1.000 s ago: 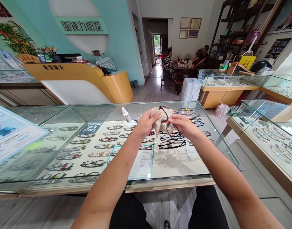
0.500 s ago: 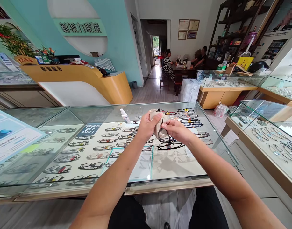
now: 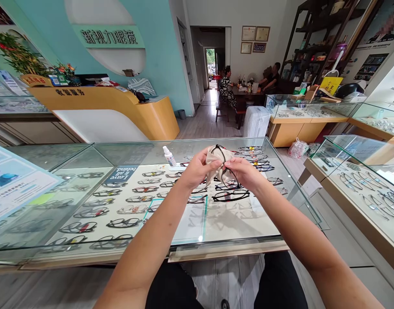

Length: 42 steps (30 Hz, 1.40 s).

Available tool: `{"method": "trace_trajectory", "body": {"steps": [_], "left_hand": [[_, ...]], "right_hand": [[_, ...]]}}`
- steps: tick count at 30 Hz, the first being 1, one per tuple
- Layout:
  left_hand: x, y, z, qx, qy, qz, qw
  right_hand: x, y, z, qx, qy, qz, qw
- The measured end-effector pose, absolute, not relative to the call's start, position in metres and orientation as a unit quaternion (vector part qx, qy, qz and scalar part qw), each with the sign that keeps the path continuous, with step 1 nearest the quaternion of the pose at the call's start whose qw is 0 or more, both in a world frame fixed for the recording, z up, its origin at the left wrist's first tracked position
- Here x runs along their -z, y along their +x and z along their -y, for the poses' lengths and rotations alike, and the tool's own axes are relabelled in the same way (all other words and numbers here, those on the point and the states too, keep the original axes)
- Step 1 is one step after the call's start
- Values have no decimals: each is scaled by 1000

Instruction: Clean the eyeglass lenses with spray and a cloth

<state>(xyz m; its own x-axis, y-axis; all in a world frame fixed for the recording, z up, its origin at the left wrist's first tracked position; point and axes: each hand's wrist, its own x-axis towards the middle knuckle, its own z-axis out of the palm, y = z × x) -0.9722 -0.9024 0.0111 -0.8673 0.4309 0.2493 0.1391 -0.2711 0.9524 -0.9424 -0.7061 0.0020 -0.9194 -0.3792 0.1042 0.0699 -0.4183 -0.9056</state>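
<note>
Above the glass counter, my two hands are close together on a pair of dark-rimmed eyeglasses point(image 3: 223, 151) and a beige cloth point(image 3: 228, 154). My left hand point(image 3: 198, 167) is closed on the cloth, which wraps behind and around one lens. The fingers of my right hand point(image 3: 243, 171) pinch the glasses near the bridge. The other lens hangs below my fingers. A white spray bottle point(image 3: 169, 157) stands on the counter to the left of my hands.
A glass display counter point(image 3: 190, 236) holds rows of eyeglass frames point(image 3: 230, 196). A printed sheet point(image 3: 19, 180) juts in at left. Another display case point(image 3: 364, 171) is at right. Beyond are a reception desk point(image 3: 119, 107), a wrapped suitcase point(image 3: 256, 121) and two seated people point(image 3: 227, 86).
The glasses and cloth have turned in my hands, so the dark rims now show. My left hand has shifted slightly right, and the cloth is spread wider.
</note>
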Motion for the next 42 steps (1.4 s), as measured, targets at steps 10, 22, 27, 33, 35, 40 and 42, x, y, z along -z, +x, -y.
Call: {"method": "trace_trajectory", "body": {"steps": [10, 22, 27, 33, 35, 40, 42], "left_hand": [[2, -968, 886, -735, 203, -635, -124], [14, -987, 880, -843, 93, -519, -112], [10, -990, 880, -865, 54, -484, -120], [14, -995, 882, -858, 54, -491, -139], [13, -997, 883, -860, 55, -484, -150], [5, -989, 891, -840, 110, -518, -116], [2, -982, 893, -791, 137, -582, -132]], "right_hand": [[2, -937, 717, 827, -174, -500, 186], [-6, -944, 702, 839, -157, -512, 98], [-7, -951, 695, 835, -150, -525, 61], [-10, -952, 688, 846, -134, -514, 49], [-12, -950, 686, 849, -135, -509, 36], [-17, -947, 681, 846, -151, -512, 17], [-18, -947, 680, 820, -165, -548, 0]]}}
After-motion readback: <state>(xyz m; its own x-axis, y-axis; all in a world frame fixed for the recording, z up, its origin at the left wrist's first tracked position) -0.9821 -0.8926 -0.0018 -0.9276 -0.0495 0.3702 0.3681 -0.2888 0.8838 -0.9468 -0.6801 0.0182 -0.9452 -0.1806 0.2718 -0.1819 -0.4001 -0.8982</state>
